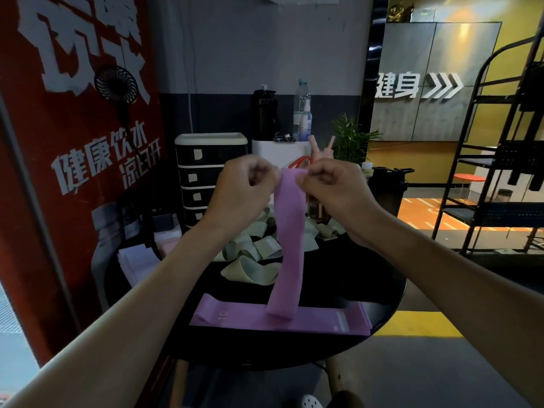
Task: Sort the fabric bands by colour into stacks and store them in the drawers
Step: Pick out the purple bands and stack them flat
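Observation:
A purple fabric band (290,240) hangs straight down, pinched at its top edge by my left hand (245,187) and my right hand (334,187). Its lower end touches a flat purple band stack (235,315) lying across the near side of the round black table (385,301). Behind the hanging band lies a loose heap of pale green bands (250,257). A pale pink stack (135,262) sits at the table's left. The black drawer unit (200,175) with a white top stands at the back left, its drawers closed.
On a white box behind the table stand a black bottle (265,113) and a clear water bottle (302,110). A plant (350,139) and a dark shaker cup (388,189) stand at the right. A black metal rack (500,160) stands on the floor farther right.

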Available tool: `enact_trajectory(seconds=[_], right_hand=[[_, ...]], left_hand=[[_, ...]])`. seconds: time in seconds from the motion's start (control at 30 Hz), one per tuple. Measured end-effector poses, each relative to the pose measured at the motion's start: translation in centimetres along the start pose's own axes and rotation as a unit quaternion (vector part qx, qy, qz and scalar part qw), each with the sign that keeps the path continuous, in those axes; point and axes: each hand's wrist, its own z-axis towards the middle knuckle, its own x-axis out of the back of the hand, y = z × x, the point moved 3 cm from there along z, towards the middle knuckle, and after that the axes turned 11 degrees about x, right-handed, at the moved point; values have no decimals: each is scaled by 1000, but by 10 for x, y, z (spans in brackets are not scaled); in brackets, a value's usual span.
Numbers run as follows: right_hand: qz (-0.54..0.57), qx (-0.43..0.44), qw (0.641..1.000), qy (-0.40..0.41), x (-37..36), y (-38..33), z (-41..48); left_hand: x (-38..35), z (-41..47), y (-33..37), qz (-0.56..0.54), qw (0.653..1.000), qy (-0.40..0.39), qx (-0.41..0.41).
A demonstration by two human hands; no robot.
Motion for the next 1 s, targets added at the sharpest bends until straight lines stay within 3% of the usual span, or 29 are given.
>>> enact_trajectory(seconds=[0.1,0.27,0.43,0.53,0.7,1.0], right_hand=[[36,-5,999,-12,-6,-1,-2],[38,3,995,-90,-12,-4,-6],[35,-15,999,-1,-5,1,-3],[54,-41,997,-22,-5,1,2],[-11,-20,998,-59,-12,-7,10],[-29,-45,998,39,-1,-2,21]], left_hand=[[-5,-5,1,-50,995,-74,53],[-3,-5,-5,-78,994,-55,57],[1,-4,-13,-98,991,-34,89],[3,-4,-10,-111,989,-46,88],[1,-4,-11,-135,986,-56,86],[-40,-50,-70,-177,942,-180,223]])
